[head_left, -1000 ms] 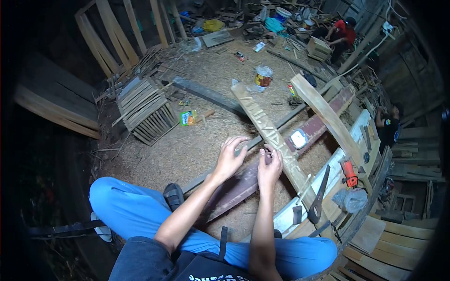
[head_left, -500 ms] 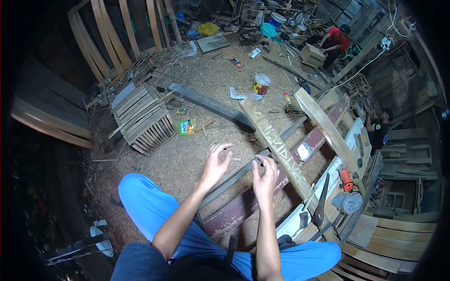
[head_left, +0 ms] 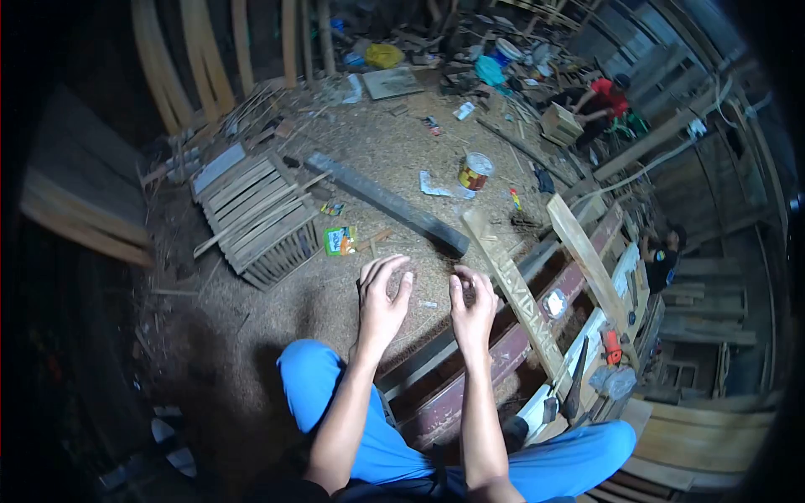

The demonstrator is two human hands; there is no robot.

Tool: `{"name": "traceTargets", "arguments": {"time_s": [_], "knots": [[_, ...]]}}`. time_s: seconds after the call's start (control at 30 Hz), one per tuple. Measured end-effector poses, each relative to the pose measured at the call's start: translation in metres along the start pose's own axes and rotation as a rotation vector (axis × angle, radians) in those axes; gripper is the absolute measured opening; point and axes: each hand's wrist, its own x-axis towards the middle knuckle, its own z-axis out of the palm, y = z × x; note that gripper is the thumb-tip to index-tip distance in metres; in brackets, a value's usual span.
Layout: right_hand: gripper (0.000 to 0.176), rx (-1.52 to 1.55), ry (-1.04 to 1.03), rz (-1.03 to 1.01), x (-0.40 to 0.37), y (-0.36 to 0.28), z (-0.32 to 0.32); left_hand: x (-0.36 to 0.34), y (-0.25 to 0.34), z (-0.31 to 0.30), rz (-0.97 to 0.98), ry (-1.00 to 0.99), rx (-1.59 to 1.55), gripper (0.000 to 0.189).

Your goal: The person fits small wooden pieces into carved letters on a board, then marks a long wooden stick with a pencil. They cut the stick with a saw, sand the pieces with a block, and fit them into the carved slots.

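My left hand [head_left: 384, 303] is raised over the debris-strewn ground, palm turned inward, its curved fingers apart and holding nothing. Opposite it, my right hand [head_left: 472, 312] is held in a similar curve, with a gap between thumb and fingers and nothing in them. The right hand is nearest to a long plank with raised carved lettering [head_left: 524, 306], which lies across a worn dark-red beam [head_left: 503, 356]. On that beam, just beyond the plank, sits a small white item [head_left: 554, 303] whose kind I cannot make out. A plain board [head_left: 587, 256] rests farther right.
A slatted wooden crate [head_left: 260, 218], green packet [head_left: 340, 241], dark timber [head_left: 386, 201] and paint can [head_left: 475, 172] are ahead. At right are a red tool [head_left: 613, 347], a handsaw [head_left: 577, 377] and a plastic bag [head_left: 613, 381]. A person in red [head_left: 605, 99] and another person [head_left: 664, 261] sit farther off.
The head view has turned and tilted, shifting the surroundings. My left knee appears farther right and lower. Both hands stay raised and apart, the right one slightly higher in view.
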Motion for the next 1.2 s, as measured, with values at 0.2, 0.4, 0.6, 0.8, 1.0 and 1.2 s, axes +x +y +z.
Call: {"name": "traceTargets", "arguments": {"time_s": [0.2, 0.4, 0.6, 0.8, 1.0, 1.2], "knots": [[0.019, 0.134, -0.060, -0.117, 0.007, -0.059, 0.051, 0.000, -0.015, -0.046, -0.061, 0.090, 0.058, 0.025], [0.015, 0.218, -0.103, -0.238, 0.007, -0.100, 0.070, 0.014, -0.009, -0.093, -0.100, 0.211, 0.035, 0.024], [0.019, 0.271, -0.292, -0.212, 0.018, -0.126, 0.103, 0.033, -0.009, -0.133, -0.179, 0.305, 0.034, 0.023], [0.013, 0.408, -0.387, -0.263, 0.065, -0.116, 0.185, 0.070, -0.074, -0.145, -0.269, 0.362, 0.168, 0.025], [0.021, 0.337, -0.505, -0.128, 0.138, -0.124, 0.208, 0.134, -0.086, -0.145, -0.516, 0.312, 0.080, 0.025], [0.022, 0.206, -0.450, -0.031, 0.202, -0.129, 0.186, 0.201, -0.096, -0.144, -0.511, 0.177, 0.126, 0.023]]}}
